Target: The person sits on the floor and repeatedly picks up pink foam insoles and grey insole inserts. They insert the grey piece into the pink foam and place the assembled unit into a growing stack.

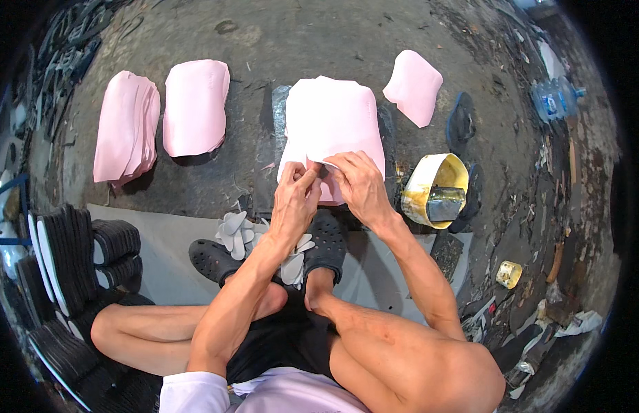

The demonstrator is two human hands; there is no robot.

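A stack of pale pink sheets [333, 113] with curved sides lies on a dark base in front of me. My left hand [294, 199] pinches the near edge of the top sheet between thumb and fingers. Close beside it, my right hand [359, 186] is closed on the same edge, which is lifted and bent between the two hands. A dark spot shows under the raised edge; I cannot make out what it is. Several small pale grey paddle-shaped pieces [233, 230] lie below my left hand, between my dark clogs [325, 241].
Two more pink stacks [196, 103] stand at the left, and a single pink sheet [414, 86] lies far right. Right of me are a stained yellow-white container [417, 196], a dark sandal [461, 120] and a water bottle [555, 100]. Black soles [68, 255] are piled at the near left.
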